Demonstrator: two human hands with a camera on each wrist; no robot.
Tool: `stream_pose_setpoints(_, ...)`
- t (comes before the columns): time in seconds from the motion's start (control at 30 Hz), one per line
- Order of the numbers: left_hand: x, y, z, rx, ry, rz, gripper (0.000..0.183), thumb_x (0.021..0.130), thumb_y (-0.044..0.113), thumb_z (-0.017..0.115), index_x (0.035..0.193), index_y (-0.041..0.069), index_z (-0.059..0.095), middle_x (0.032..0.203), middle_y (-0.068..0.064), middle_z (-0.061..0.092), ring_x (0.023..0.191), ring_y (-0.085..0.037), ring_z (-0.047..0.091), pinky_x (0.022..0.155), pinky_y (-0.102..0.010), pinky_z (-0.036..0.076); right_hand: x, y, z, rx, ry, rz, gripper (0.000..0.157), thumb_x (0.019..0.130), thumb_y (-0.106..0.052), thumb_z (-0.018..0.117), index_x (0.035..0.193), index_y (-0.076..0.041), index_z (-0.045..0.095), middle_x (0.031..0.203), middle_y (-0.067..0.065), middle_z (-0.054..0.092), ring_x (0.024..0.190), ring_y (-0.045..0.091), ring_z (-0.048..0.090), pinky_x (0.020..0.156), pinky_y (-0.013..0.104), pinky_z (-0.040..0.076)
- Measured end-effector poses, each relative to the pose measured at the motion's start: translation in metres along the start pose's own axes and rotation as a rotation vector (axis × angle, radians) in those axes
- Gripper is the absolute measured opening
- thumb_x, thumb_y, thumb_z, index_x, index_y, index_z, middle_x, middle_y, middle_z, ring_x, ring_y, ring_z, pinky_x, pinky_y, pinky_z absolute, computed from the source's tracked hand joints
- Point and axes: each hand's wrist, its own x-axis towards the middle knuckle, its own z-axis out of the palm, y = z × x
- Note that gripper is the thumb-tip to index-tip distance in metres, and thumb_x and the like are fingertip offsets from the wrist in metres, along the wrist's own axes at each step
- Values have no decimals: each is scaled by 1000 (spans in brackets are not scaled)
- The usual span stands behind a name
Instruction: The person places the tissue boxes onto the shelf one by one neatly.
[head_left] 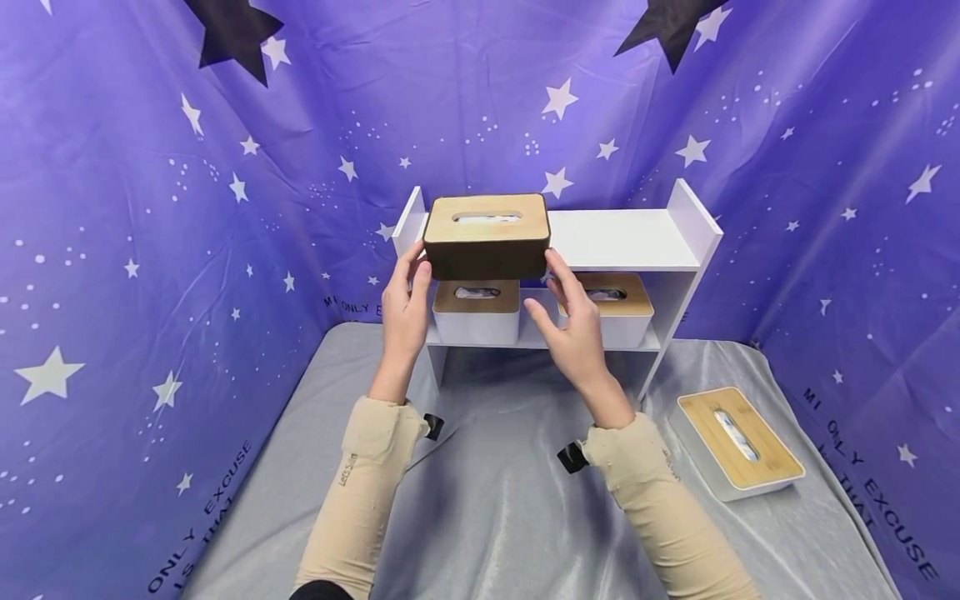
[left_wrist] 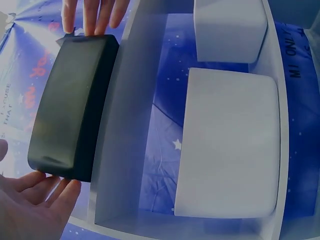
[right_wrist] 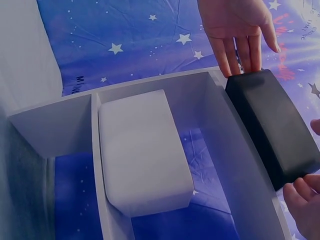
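A black tissue box (head_left: 487, 260) with a light wooden lid is at the left part of the shelf unit's white top board (head_left: 615, 237), its long front side towards me. My left hand (head_left: 406, 310) touches its left end with the fingertips, the thumb near the front corner. At the right end, the fingertips of my right hand (head_left: 573, 329) press against the box, while the thumb stands away from it. Both wrist views show the dark front of the box (left_wrist: 70, 105) between the two hands, close against the top board (right_wrist: 240, 150).
On the lower shelf stand two white tissue boxes with wooden lids, one at left (head_left: 476, 321) and one at right (head_left: 630, 325), partly behind my right hand. Another white tissue box (head_left: 738, 437) lies on the grey cloth (head_left: 487, 500) at right. Purple star-printed curtains (head_left: 480, 100) enclose the space.
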Motion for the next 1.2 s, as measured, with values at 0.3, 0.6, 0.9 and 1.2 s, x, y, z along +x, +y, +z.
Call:
stream_pose_setpoints(0.3, 7, -2, 3, 12, -86, -12, 49, 107, 21, 40, 153, 2, 37, 154, -16, 46, 144, -26, 44, 122, -37, 36, 4, 1, 1, -4, -139, 58, 75, 93, -7, 68, 157, -6, 28, 166, 9, 23, 152, 22, 28, 121, 40, 36)
stream_pose_setpoints(0.6, 13, -3, 5, 31, -92, -40, 51, 107, 22, 41, 154, 3, 34, 157, -15, 41, 148, -24, 37, 125, -36, 29, 11, -2, 2, -12, -216, 79, 83, 92, -9, 70, 159, -7, 21, 168, 13, 11, 154, 25, 22, 122, 42, 34)
stream_pose_setpoints(0.9, 18, 0, 5, 4, -123, -50, 54, 106, 19, 42, 156, 4, 30, 159, -15, 38, 148, -26, 37, 125, -36, 29, 14, -3, 4, -12, -248, 89, 85, 92, -11, 71, 160, -10, 19, 169, 11, 7, 155, 24, 19, 122, 42, 33)
stream_pose_setpoints(1.2, 18, -2, 8, -56, -148, -57, 61, 105, 16, 46, 158, 2, 21, 164, -16, 26, 153, -25, 26, 127, -37, 24, 13, -3, 6, -21, -264, 108, 87, 92, -14, 71, 161, -15, 17, 170, 8, 3, 155, 23, 19, 123, 42, 32)
